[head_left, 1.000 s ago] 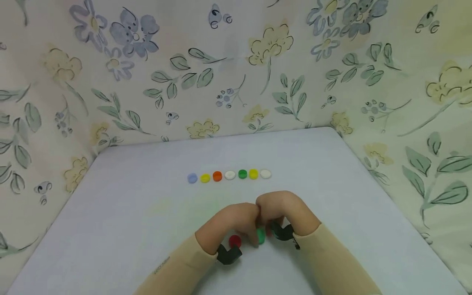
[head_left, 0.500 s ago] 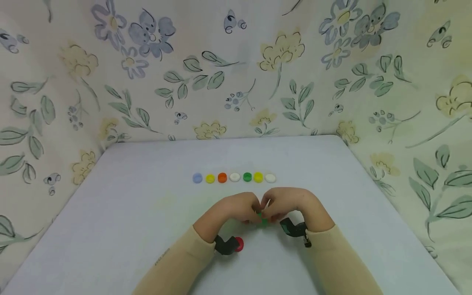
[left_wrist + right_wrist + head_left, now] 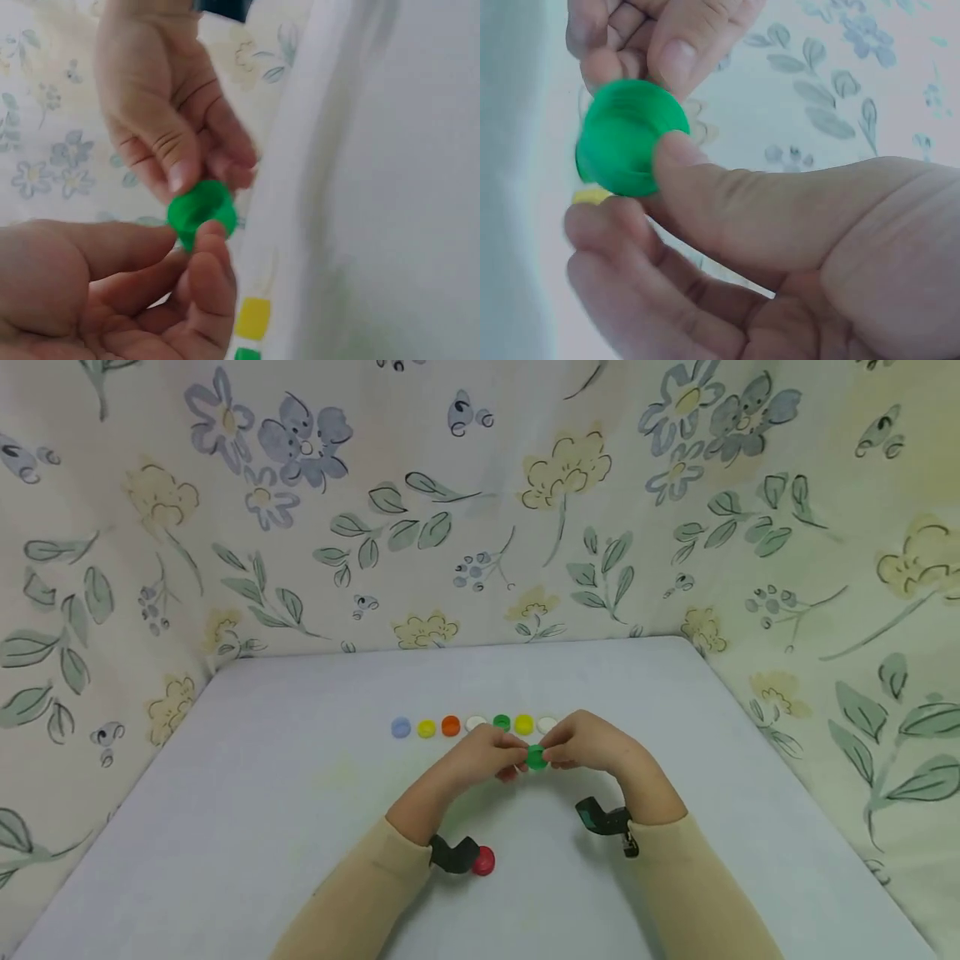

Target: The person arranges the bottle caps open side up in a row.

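A green bottle cap (image 3: 536,757) is held up between my two hands over the near side of the row. My left hand (image 3: 482,755) pinches it from the left, fingertips at its rim. From the right, my right hand (image 3: 592,745) grips it between thumb and fingers. The right wrist view shows the cap's hollow inside (image 3: 626,139), with the right thumb over its edge and the left fingertips at the far rim. In the left wrist view, the cap (image 3: 201,210) sits between both hands' fingertips. A red cap (image 3: 483,861) lies by the left wrist strap.
Behind the hands runs a row of caps on the white table (image 3: 300,693): blue (image 3: 401,727), yellow (image 3: 426,728), orange (image 3: 451,726), white, green (image 3: 502,722), yellow (image 3: 523,725) and white. Floral fabric (image 3: 420,527) hangs around the table.
Both hands have moved away from my body toward the row, bringing the green cap up with them. The red cap stays behind on the table.
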